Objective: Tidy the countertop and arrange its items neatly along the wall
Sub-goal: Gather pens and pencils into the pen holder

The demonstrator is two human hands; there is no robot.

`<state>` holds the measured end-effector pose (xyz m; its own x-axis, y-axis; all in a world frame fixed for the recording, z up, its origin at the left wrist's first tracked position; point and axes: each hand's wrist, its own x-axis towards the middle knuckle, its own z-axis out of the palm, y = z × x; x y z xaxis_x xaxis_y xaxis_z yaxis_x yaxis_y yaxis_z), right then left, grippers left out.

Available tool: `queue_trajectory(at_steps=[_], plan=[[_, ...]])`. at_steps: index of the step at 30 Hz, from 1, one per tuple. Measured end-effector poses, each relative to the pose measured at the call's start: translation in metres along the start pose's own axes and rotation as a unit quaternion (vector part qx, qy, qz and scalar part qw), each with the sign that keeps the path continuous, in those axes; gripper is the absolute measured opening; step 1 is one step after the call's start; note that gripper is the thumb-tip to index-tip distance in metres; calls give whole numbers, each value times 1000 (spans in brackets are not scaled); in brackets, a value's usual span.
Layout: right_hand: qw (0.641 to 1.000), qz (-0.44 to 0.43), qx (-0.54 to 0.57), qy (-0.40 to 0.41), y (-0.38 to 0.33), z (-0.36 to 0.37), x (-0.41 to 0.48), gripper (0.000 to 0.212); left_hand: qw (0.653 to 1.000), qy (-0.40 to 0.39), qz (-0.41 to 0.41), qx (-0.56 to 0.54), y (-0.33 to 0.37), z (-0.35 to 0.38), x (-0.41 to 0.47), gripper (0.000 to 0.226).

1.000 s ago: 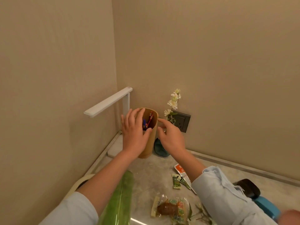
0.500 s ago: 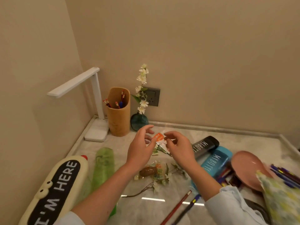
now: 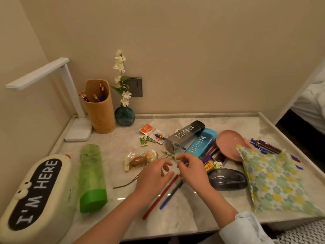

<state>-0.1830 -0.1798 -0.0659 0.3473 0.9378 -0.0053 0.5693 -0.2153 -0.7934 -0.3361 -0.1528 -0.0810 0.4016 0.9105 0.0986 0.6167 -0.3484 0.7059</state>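
Both hands hover over the middle of the desk (image 3: 184, 219). The right hand (image 3: 192, 169) pinches the blossom end of a loose flower sprig (image 3: 169, 155). The left hand (image 3: 153, 176) hangs just beside it, fingers loosely curled, holding nothing. The lamp (image 3: 78, 132), pen cup (image 3: 101, 113) and vase (image 3: 124, 115) stand in the back left corner. Two bottles (image 3: 184, 136) lie behind the hands.

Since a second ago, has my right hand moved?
Yes. The right hand has come back from the wall socket toward the counter's front, and is now by the blue bottle.
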Motion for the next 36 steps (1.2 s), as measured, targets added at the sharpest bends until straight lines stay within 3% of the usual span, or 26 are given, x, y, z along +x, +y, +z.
queue_trajectory(at_steps=[3, 6, 11, 16, 21, 26, 28, 31, 33, 36], plan=[[994, 32, -72, -78, 16, -2, -18, 10, 995, -31, -34, 87, 5, 10, -16, 31], [975, 6, -179, -129, 28, 2, -37, 15, 985, -73, -76, 138, 10, 21, -34, 46], [967, -28, -223, -119, 30, 6, -53, 16, 980, -56, -115, 154, 19, 28, -52, 32], [972, -22, -209, -105, 29, 7, -60, 16, 972, -87, -162, 147, 29, 29, -58, 27], [991, 13, -118, -68, 26, 6, -64, 17, 965, -107, -182, 156, 34, 28, -52, 16], [986, 106, 121, -51, 15, 11, -60, 30, 971, -112, -209, 24, 20, 20, -47, 19], [976, 116, 180, -37, 6, 12, -51, 36, 974, -98, -201, -31, 12, 14, -43, 25], [970, 113, 215, -30, -18, 14, -33, 46, 976, -55, -195, -84, 14, -4, -31, 10], [971, 103, 211, -48, -38, 16, -20, 42, 976, -29, -190, -107, 17, -21, -18, 12], [971, 68, 215, -76, -69, 24, 1, 16, 976, 12, -176, -129, 15, -51, 0, 13]])
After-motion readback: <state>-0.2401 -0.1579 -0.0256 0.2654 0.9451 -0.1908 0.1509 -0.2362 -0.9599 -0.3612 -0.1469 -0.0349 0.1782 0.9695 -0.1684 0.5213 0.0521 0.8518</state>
